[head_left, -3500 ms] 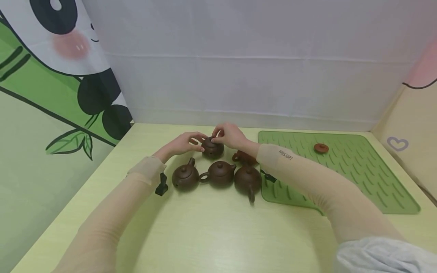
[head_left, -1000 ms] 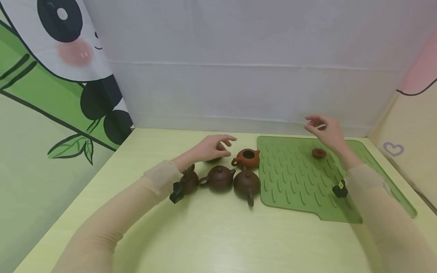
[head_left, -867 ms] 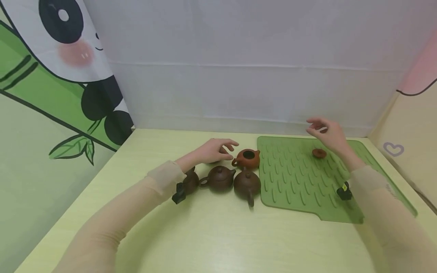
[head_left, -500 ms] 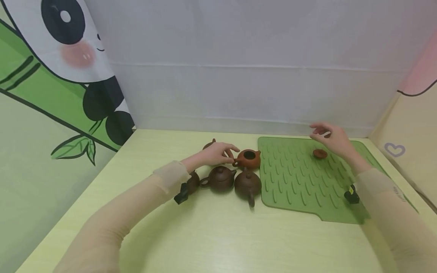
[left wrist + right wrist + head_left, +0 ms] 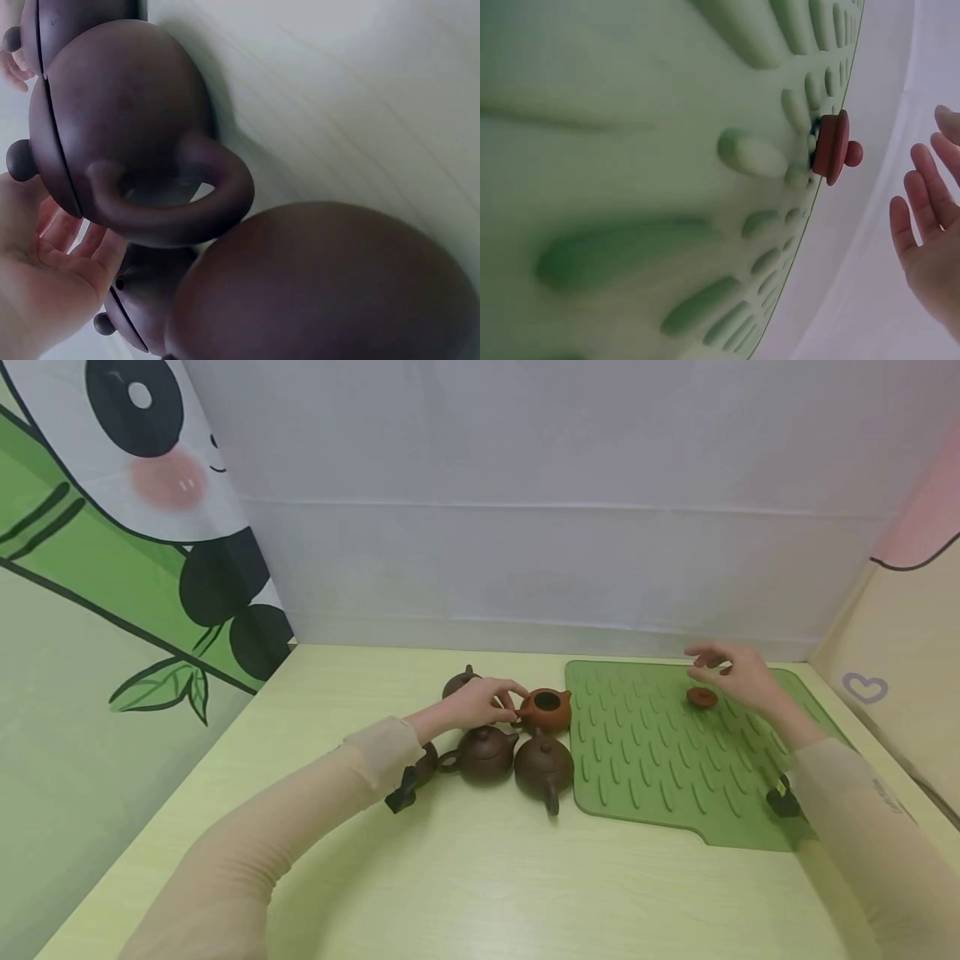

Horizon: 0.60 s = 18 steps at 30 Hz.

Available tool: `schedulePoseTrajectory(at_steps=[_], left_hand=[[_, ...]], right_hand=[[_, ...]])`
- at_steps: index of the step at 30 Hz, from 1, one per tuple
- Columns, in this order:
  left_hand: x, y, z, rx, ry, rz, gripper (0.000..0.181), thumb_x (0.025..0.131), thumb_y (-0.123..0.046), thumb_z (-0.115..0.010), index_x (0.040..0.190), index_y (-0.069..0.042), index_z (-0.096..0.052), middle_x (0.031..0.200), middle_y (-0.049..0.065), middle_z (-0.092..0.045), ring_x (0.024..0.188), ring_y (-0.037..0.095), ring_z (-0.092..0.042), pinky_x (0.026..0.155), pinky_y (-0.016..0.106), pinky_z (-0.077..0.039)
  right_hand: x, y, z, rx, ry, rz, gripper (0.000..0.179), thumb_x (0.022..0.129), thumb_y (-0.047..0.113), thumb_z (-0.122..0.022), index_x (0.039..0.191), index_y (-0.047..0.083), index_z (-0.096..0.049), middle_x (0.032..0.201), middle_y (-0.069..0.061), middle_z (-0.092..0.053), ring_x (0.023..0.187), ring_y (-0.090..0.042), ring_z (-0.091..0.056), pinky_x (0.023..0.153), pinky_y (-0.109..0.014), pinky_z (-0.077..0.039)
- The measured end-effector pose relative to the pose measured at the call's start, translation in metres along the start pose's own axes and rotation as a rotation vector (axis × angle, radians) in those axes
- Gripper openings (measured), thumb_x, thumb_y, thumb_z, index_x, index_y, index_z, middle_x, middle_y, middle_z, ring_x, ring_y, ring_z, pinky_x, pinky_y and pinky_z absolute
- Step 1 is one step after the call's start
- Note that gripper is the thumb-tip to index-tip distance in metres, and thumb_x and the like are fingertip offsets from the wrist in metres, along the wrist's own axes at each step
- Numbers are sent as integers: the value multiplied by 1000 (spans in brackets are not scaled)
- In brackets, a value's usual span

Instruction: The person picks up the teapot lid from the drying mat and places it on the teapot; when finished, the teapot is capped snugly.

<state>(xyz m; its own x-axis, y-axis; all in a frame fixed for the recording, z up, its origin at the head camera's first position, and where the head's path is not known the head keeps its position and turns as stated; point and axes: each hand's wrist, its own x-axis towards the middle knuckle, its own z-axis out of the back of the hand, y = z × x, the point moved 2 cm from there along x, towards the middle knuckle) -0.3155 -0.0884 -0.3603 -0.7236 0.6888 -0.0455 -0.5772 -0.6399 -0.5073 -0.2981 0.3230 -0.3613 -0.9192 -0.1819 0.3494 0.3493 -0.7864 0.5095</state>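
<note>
My left hand [image 5: 480,702] hovers by the handle of an orange-brown teapot [image 5: 546,710] that stands lidless, its round mouth showing. The thumb and fingers are apart and loosely bent near that handle; contact cannot be made out. In the left wrist view the hand [image 5: 60,277] is partly hidden behind a dark brown teapot [image 5: 124,112]. Over the green mat, my right hand [image 5: 738,677] is just above and right of a reddish-brown lid [image 5: 702,697]. The right wrist view shows a gap between the spread fingers [image 5: 922,202] and the lid's knob [image 5: 853,154].
Dark teapots with lids cluster around the left hand: one behind [image 5: 459,682], one in front [image 5: 486,756], another at front right [image 5: 543,767]. The left sleeve partly covers one more [image 5: 427,763]. A ridged green mat [image 5: 637,743] lies on the right.
Both hands have left the rear dark teapot's lid. My left hand has shifted right to the orange-brown teapot's handle. My right hand has crossed over the mat and lowered toward the loose lid.
</note>
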Motion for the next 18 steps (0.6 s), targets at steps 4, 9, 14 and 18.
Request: schedulePoseTrajectory(at_steps=[4,9,14,18], left_hand=[[1,0,0,-3,3,2,44,97,-13,-63,140,-12,-55,105,10,-74,106,26,-71,89,31,-56],[2,3,-1,-4,4,7,44,97,-13,-63,140,-13,-55,104,9,-73,106,25,-70,90,31,-55],[3,3,-1,-2,1,13,45,96,-13,-63,141,-12,-54,104,8,-73,106,25,-71,90,31,-55],[4,3,-1,3,11,15,44,97,-13,-63,140,-11,-55,104,8,-74,105,23,-71,92,32,-55]], right_hand=[[-4,-6,1,-40,70,12,37,95,19,-65,128,3,-62,118,-28,-66,104,-31,-61,85,-44,-49],[-7,-13,2,-92,170,-27,37,97,21,-64,127,0,-62,108,-24,-68,104,-40,-60,87,-57,-46],[-9,-17,3,-150,239,-53,37,98,23,-62,127,1,-63,98,-12,-70,96,-29,-62,79,-44,-48],[-10,-24,2,-166,269,-57,32,98,19,-62,124,1,-65,100,-14,-70,94,-27,-62,77,-41,-48]])
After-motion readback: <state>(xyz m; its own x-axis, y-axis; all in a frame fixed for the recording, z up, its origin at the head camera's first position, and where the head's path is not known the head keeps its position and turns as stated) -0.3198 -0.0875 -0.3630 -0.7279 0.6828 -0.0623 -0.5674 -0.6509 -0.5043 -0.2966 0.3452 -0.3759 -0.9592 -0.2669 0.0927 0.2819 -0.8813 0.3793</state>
